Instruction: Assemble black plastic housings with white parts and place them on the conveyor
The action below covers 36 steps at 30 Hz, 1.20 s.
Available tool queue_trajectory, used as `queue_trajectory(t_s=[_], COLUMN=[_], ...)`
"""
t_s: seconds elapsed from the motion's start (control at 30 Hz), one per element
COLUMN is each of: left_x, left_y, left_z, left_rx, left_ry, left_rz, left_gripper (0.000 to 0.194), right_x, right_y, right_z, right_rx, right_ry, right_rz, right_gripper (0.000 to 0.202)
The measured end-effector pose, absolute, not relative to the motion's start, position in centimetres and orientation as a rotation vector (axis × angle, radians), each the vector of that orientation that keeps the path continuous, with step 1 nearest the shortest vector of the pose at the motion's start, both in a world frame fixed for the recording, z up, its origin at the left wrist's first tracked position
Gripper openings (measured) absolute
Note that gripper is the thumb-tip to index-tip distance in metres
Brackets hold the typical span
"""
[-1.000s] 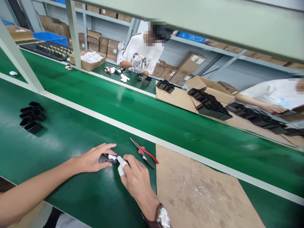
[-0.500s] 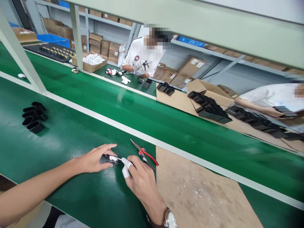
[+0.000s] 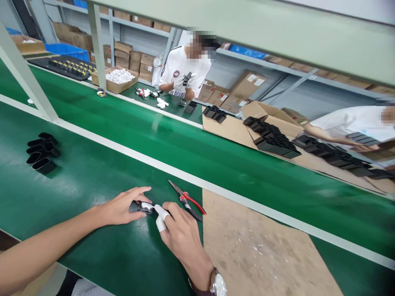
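Observation:
My left hand is closed on a small black housing, holding it on its side just over the green bench. The housing's open end faces right and shows a white part inside. My right hand, with white covers on the thumb and index finger, is closed in a pinch at that open end. A thin light-coloured piece shows between those fingertips and the white part; I cannot make out its kind. Beyond my right hand lie red-handled long-nose pliers, jaws pointing up and left.
Several black sleeves stand at the left on the bench. A cardboard sheet lies at right. Past the white rail runs a green belt. Two co-workers handle black parts across it, near a box of white pieces and rows of sleeves.
My right hand has shifted slightly left, closer to the housing, and less of the thin piece shows. Across the belt, one co-worker has raised a black part; the other's hand has moved with black sleeves.

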<state>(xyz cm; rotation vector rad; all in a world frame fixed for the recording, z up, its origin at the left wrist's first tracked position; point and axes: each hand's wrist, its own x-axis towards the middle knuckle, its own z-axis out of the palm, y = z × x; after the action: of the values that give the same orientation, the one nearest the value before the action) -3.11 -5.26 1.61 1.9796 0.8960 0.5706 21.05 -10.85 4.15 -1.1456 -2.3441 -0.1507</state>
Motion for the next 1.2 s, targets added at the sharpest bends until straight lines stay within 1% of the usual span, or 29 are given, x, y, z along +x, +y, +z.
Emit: queue_trajectory(t_s=[0.2, 0.4, 0.53, 0.6, 0.77, 0.83, 0.93, 1.03, 1.13, 1.2], left_x=[-3.2, -3.1, -3.2, -3.5, -4.1, -4.0, -3.6, -3.2, -3.2, -3.3], left_y=[-5.3, -5.3, -5.3, -5.3, -4.9, -4.7, -4.7, -4.9, -5.0, -5.0], left_z=[1.4, 1.6, 1.5, 1.5, 1.3, 1.2, 1.3, 1.5, 1.5, 1.3], left_rx=[1.977, 1.982, 2.025, 2.074, 2.329, 2.410, 2.440, 2.430, 2.420, 2.410], left_ry=[0.888, 0.881, 0.878, 0.867, 0.609, 0.531, 0.516, 0.535, 0.546, 0.554], left_rz=[0.572, 0.564, 0.557, 0.573, 0.813, 0.867, 0.894, 0.884, 0.871, 0.854], left_gripper=[0.076, 0.077, 0.075, 0.068, 0.036, 0.027, 0.014, 0.009, 0.010, 0.014], right_x=[20.6, 20.9, 21.6, 22.1, 22.8, 22.7, 22.0, 21.4, 21.1, 21.2], right_y=[-10.7, -10.7, -10.4, -10.0, -9.2, -9.2, -9.5, -9.9, -10.0, -9.9], right_z=[4.3, 4.2, 3.8, 3.1, 1.3, 1.3, 2.4, 3.6, 3.7, 3.2], right_rx=[-1.140, -1.165, -1.207, -1.318, -1.541, -1.525, -1.302, -1.083, -1.047, -1.046], right_ry=[-2.401, -2.373, -2.281, -2.222, -2.297, -2.296, -2.251, -2.246, -2.259, -2.249], right_rz=[-0.149, -0.132, -0.141, -0.189, -0.253, -0.208, 0.005, 0.257, 0.341, 0.374], right_gripper=[0.025, 0.027, 0.025, 0.024, 0.027, 0.028, 0.027, 0.027, 0.026, 0.027])
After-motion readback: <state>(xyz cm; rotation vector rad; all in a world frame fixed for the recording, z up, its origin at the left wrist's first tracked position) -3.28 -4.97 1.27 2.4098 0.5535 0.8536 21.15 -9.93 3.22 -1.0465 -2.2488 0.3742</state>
